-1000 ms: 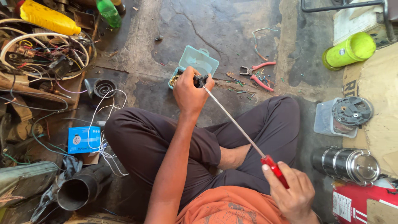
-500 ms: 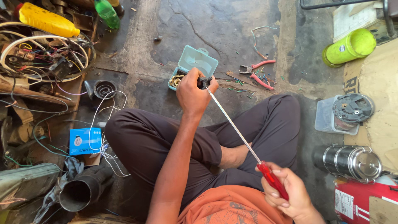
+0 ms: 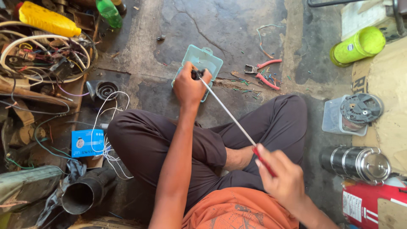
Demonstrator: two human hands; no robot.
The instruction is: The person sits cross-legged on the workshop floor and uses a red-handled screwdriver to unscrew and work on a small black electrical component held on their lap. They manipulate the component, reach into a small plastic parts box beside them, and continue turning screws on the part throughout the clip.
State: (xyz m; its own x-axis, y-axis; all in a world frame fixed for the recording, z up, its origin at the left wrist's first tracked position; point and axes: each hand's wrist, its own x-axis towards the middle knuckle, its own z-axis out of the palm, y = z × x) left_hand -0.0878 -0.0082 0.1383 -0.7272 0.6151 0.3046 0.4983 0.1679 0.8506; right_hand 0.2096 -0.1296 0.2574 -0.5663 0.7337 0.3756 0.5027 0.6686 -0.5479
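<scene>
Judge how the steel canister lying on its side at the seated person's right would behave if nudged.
The steel canister lies on its side with a round body, so it would probably roll rather than slide. Its polished metal looks smooth, likely slippery to grip. The red box close beside it might stop a roll that way.

Red-handled pliers [image 3: 263, 72], steel canister [image 3: 355, 163], lime-green jar [image 3: 358, 46], yellow bottle [image 3: 47, 19] on floor.
</scene>
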